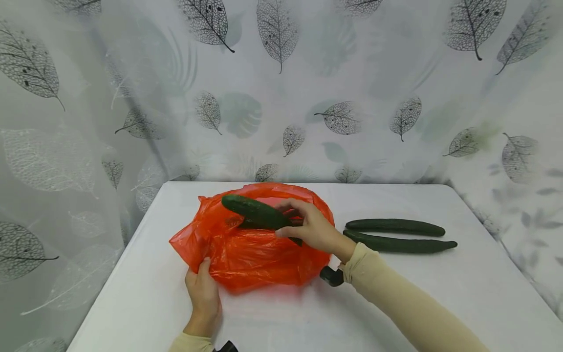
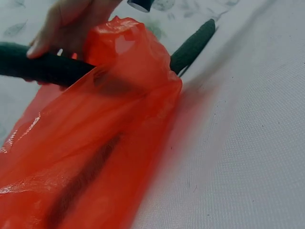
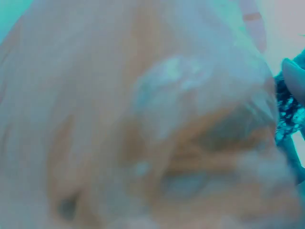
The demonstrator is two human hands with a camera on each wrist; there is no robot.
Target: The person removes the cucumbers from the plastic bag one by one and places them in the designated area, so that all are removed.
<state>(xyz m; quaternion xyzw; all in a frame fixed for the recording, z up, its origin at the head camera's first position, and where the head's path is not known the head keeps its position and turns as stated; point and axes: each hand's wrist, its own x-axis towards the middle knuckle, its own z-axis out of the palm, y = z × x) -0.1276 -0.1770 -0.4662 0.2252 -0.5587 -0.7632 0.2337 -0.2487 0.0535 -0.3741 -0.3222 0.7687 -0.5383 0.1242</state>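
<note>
My right hand (image 1: pixel 310 227) grips a green cucumber (image 1: pixel 248 208) over the mouth of a red plastic bag (image 1: pixel 268 261). The cucumber slants, its far end raised toward the left. At the bag's lower left edge, my left hand (image 1: pixel 204 293) holds the plastic with the thumb on top; its other fingers are mostly hidden. Beneath the held cucumber, another dark green length shows in the bag's mouth. In the left wrist view, a long dark shape shows through the red plastic (image 2: pixel 90 171). Blurred film fills most of the right wrist view, with fingertips (image 3: pixel 295 78) at its right edge.
Two long cucumbers lie side by side on the white table, the upper one (image 1: pixel 396 226) and the lower one (image 1: pixel 400 243), right of the bag. A leaf-patterned curtain (image 1: pixel 303 93) hangs behind the table (image 1: pixel 140 274) and along both sides.
</note>
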